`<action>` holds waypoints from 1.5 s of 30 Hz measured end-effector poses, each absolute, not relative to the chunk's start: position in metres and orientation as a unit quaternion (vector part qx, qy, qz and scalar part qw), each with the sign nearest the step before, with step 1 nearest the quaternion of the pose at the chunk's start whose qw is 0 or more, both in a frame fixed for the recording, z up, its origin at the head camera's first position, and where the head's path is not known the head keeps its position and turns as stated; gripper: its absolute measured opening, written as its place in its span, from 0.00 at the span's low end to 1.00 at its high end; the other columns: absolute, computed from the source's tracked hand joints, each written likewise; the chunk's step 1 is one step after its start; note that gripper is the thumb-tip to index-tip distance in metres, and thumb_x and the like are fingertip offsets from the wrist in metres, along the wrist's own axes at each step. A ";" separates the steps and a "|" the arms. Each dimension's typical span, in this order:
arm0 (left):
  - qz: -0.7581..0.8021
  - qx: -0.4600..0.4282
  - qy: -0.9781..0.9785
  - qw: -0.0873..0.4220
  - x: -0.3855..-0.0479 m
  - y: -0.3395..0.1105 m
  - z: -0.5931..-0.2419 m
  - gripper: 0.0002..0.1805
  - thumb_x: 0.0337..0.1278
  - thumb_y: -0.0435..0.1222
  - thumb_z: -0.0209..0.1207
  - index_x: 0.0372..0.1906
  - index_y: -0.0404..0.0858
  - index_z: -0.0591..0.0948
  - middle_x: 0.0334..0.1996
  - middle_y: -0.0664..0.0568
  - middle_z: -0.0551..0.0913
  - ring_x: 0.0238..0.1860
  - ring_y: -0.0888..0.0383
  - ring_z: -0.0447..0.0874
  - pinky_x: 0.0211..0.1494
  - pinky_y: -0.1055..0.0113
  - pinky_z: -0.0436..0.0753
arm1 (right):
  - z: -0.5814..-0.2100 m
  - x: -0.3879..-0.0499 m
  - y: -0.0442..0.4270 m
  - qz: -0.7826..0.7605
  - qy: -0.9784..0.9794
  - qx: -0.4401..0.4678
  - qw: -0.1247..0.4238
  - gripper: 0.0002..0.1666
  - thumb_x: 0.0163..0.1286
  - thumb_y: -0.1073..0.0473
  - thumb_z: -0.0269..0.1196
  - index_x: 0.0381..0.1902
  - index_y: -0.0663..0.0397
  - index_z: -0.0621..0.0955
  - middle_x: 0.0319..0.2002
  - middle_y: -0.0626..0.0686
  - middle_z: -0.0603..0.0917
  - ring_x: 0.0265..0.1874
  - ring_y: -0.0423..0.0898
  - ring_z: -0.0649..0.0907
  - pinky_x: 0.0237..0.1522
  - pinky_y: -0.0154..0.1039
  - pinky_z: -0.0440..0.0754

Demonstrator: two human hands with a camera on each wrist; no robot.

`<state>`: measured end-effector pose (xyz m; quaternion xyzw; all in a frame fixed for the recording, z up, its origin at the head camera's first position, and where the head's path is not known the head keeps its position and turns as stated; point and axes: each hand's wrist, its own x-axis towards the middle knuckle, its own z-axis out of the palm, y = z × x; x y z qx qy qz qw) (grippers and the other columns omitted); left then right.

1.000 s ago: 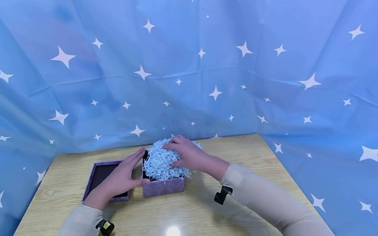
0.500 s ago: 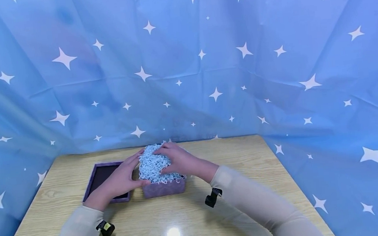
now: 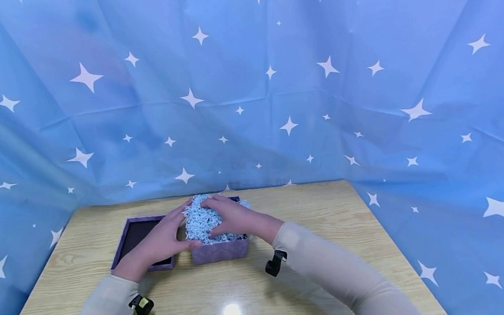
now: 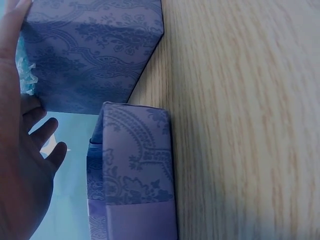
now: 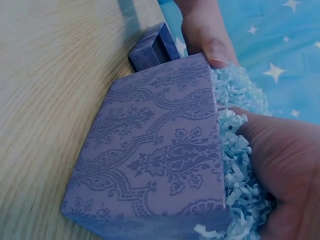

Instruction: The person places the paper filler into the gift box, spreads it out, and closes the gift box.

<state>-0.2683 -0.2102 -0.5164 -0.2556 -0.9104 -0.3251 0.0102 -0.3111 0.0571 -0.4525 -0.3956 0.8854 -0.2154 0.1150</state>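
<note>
Your left hand (image 3: pixel 162 238) lies along the nine o'clock rim of the purple damask-patterned box (image 3: pixel 221 252), fingers extended, thumb near its seven o'clock corner. Your right hand (image 3: pixel 235 218), thumb and fingers apart, rests on the pale-blue crinkle-paper shred (image 3: pixel 200 221) heaped inside; whether it pinches strands, I can't tell. The matching lid (image 3: pixel 139 232) sits at nine o'clock, hollow side up, on the wood-grain table (image 3: pixel 192 298).

Pale-blue shredded paper (image 3: pixel 199 223) heaps in the patterned purple box (image 3: pixel 221 252).
</note>
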 end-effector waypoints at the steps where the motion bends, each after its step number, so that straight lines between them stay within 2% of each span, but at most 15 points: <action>1: -0.326 -0.253 -0.911 0.007 -0.267 -0.210 -0.515 0.64 0.64 0.67 0.72 0.93 0.47 0.51 0.90 0.44 0.53 0.86 0.35 0.55 0.80 0.30 0.66 | -0.452 -0.312 0.056 -0.211 0.884 -0.400 0.117 0.50 0.71 0.53 0.81 0.85 0.48 0.70 0.78 0.54 0.74 0.72 0.48 0.78 0.70 0.41 0.80; 8: -0.326 -0.252 -0.911 0.005 -0.264 -0.213 -0.513 0.63 0.65 0.65 0.73 0.93 0.47 0.51 0.90 0.44 0.52 0.86 0.34 0.54 0.79 0.27 0.65 | -0.458 -0.317 0.042 -0.125 0.898 -0.402 0.130 0.46 0.74 0.52 0.78 0.84 0.48 0.72 0.81 0.54 0.72 0.79 0.51 0.73 0.74 0.43 0.76; 12: -0.322 -0.263 -0.909 0.011 -0.265 -0.212 -0.514 0.63 0.65 0.63 0.74 0.92 0.42 0.54 0.91 0.48 0.51 0.87 0.35 0.53 0.79 0.27 0.63 | -0.462 -0.317 0.038 -0.070 0.906 -0.393 0.139 0.46 0.76 0.50 0.77 0.85 0.48 0.72 0.84 0.54 0.70 0.83 0.52 0.68 0.78 0.45 0.73; 17: -0.321 -0.266 -0.909 0.013 -0.265 -0.212 -0.514 0.63 0.64 0.62 0.74 0.92 0.40 0.55 0.91 0.50 0.50 0.87 0.35 0.53 0.80 0.28 0.62 | -0.459 -0.314 0.041 -0.048 0.908 -0.397 0.123 0.45 0.74 0.45 0.78 0.84 0.44 0.74 0.82 0.51 0.72 0.81 0.51 0.71 0.77 0.46 0.74; 22: -0.320 -0.268 -0.909 0.018 -0.265 -0.212 -0.514 0.63 0.64 0.61 0.75 0.91 0.40 0.55 0.91 0.49 0.51 0.87 0.35 0.53 0.80 0.27 0.63 | -0.445 -0.310 0.057 -0.097 0.904 -0.407 0.092 0.46 0.70 0.40 0.80 0.80 0.44 0.77 0.77 0.49 0.78 0.77 0.49 0.75 0.78 0.49 0.73; 28: -0.321 -0.262 -0.910 0.009 -0.267 -0.210 -0.514 0.63 0.64 0.64 0.74 0.92 0.46 0.53 0.91 0.52 0.49 0.87 0.36 0.52 0.81 0.29 0.62 | -0.436 -0.310 0.094 -0.179 0.902 -0.390 0.049 0.50 0.66 0.40 0.82 0.81 0.45 0.77 0.76 0.51 0.76 0.80 0.56 0.70 0.81 0.60 0.67; 34: -0.319 -0.261 -0.911 0.007 -0.266 -0.210 -0.515 0.64 0.64 0.64 0.74 0.93 0.46 0.52 0.91 0.52 0.48 0.88 0.34 0.50 0.81 0.29 0.61 | -0.443 -0.309 0.129 -0.275 0.896 -0.337 0.091 0.57 0.63 0.42 0.85 0.85 0.41 0.72 0.84 0.58 0.63 0.82 0.62 0.66 0.76 0.65 0.72; 38: -0.319 -0.259 -0.911 0.005 -0.266 -0.210 -0.514 0.64 0.64 0.65 0.73 0.93 0.47 0.51 0.91 0.53 0.47 0.88 0.34 0.50 0.81 0.28 0.60 | -0.456 -0.310 0.141 -0.312 0.885 -0.328 0.110 0.59 0.62 0.41 0.85 0.86 0.43 0.70 0.82 0.59 0.65 0.77 0.60 0.73 0.74 0.61 0.76; 41: -0.315 -0.259 -0.913 0.006 -0.267 -0.210 -0.515 0.64 0.64 0.65 0.72 0.93 0.48 0.51 0.91 0.53 0.47 0.88 0.34 0.49 0.81 0.28 0.60 | -0.463 -0.311 0.144 -0.330 0.879 -0.329 0.101 0.51 0.65 0.46 0.84 0.82 0.48 0.75 0.75 0.57 0.72 0.69 0.56 0.78 0.69 0.57 0.80; 45: -0.311 -0.258 -0.915 0.005 -0.268 -0.208 -0.516 0.64 0.64 0.66 0.72 0.93 0.48 0.51 0.91 0.54 0.46 0.88 0.35 0.49 0.82 0.29 0.61 | -0.461 -0.312 0.139 -0.332 0.873 -0.346 0.087 0.28 0.71 0.59 0.78 0.67 0.50 0.85 0.65 0.52 0.80 0.53 0.48 0.83 0.56 0.49 0.85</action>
